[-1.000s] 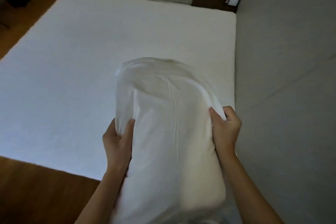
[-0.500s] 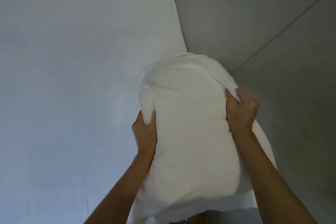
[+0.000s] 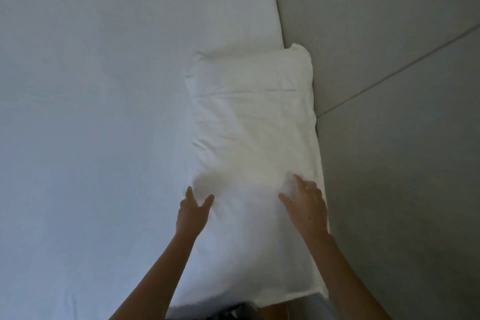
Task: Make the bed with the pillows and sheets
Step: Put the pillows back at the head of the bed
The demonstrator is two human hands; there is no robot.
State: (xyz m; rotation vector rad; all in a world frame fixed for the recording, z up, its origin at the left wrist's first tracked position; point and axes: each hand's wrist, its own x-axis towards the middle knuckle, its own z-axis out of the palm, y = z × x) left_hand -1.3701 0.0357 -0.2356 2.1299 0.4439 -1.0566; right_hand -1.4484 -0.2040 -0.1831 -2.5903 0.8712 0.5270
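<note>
Now I see the white bed (image 3: 104,112) filling the left, the grey wall (image 3: 389,60) on the right, 1 pillow (image 3: 254,132) lying flat along the bed's right edge against the wall, and my left hand (image 3: 193,212) and right hand (image 3: 306,205) resting on it, fingers released and spread.

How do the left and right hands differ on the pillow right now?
The left hand is at the pillow's edge nearest the open sheet, thumb and fingers spread in a V; the right hand lies on top near the wall side, fingers together. The left sits slightly lower in the view than the right. Both are open, gripping nothing.
</note>
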